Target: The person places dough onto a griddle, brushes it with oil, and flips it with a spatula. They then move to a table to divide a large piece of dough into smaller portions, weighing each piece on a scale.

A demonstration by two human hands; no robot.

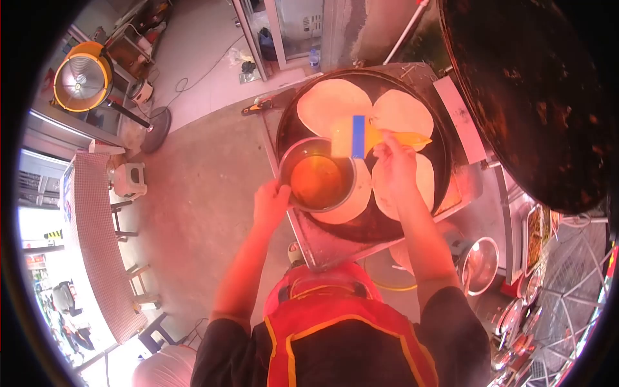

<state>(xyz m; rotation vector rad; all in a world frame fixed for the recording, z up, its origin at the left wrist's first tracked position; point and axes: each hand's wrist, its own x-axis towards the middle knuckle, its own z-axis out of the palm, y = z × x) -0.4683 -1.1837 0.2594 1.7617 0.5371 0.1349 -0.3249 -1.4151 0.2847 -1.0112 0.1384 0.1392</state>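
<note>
My left hand [272,201] grips the rim of a metal bowl [352,187] that has amber liquid [316,179] in it. The bowl is held over the left side of a large round black griddle [361,231]. In my right hand [394,158] is a wide brush [380,137] with a yellow handle and a blue band, its pale bristles just above the bowl's upper right rim. Several flat rounds of dough lie on the griddle: one at the upper left [332,106], one at the upper right [405,117], one under my right wrist and one partly hidden by the bowl.
A big dark round lid [529,97] stands raised at the right. Below it are a metal pot [480,266] and a tray of food [534,238]. An orange-rimmed fan [80,82], a white stool [130,180] and a long checkered table [97,238] stand to the left.
</note>
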